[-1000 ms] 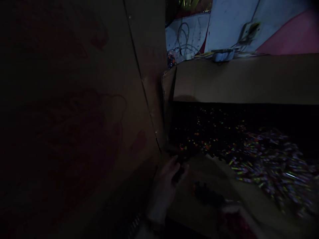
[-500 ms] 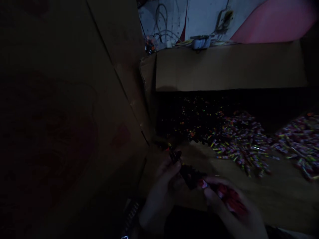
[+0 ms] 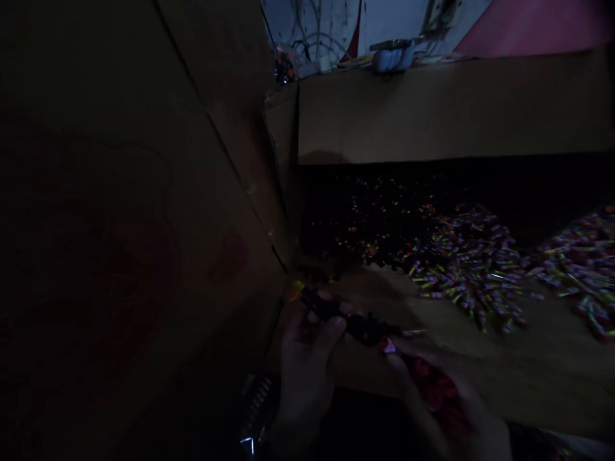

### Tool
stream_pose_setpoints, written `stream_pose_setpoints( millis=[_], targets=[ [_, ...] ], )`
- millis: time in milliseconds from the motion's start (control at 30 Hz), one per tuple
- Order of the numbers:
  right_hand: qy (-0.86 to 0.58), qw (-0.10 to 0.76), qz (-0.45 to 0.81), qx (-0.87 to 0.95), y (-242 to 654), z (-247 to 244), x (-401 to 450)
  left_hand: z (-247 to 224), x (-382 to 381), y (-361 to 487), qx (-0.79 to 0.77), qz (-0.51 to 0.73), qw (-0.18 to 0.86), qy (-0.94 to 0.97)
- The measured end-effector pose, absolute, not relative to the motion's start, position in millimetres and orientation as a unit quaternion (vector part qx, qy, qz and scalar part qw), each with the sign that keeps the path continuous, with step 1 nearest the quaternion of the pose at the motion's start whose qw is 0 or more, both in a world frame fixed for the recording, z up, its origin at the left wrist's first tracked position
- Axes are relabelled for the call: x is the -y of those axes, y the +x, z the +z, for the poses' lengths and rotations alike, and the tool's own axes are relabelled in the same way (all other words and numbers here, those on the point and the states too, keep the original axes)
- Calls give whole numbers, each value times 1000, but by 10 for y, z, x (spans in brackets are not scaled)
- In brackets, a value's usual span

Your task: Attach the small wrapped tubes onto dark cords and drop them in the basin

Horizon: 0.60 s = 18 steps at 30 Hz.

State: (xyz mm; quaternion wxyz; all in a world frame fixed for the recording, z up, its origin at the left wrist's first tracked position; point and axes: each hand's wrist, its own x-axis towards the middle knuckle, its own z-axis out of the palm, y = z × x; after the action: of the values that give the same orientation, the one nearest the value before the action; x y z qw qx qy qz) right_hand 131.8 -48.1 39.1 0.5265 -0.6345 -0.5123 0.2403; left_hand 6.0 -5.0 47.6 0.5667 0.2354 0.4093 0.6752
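The picture is very dark. My left hand (image 3: pixel 310 358) is closed around a black, elongated object (image 3: pixel 362 328) with a small yellow-green and orange tip at its far left end. Against the right end of this object, my right hand (image 3: pixel 432 390) pinches a small red and pinkish-white piece (image 3: pixel 388 346). Several more red pieces (image 3: pixel 439 390) lie in the palm of the same hand. A thin light stick points right just above its fingertips. What the black object is cannot be made out.
Small colourful wrapped pieces lie in a pile (image 3: pixel 475 269), with a second pile (image 3: pixel 586 262) farther right. Tiny bits scatter over a dark area. A cardboard flap (image 3: pixel 442 115) stands behind, a cardboard wall (image 3: pixel 206 192) at left. A blue-grey object (image 3: pixel 393 59) and cables lie at the back.
My left hand has shifted slightly left along the black object, whose tip now shows farther left. My right hand stays at its right end. The view has tilted a little downward.
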Motion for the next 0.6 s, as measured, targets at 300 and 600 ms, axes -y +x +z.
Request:
stream_pose_setpoints(
  millis=[300,600],
  targets=[
    [-596,503,350,519,1232,146,250,242,-74,41,-428,661,588,185],
    [-593,409,372,586,2057,-715,129,-547,-608,-392,-584,590,397,390]
  ],
)
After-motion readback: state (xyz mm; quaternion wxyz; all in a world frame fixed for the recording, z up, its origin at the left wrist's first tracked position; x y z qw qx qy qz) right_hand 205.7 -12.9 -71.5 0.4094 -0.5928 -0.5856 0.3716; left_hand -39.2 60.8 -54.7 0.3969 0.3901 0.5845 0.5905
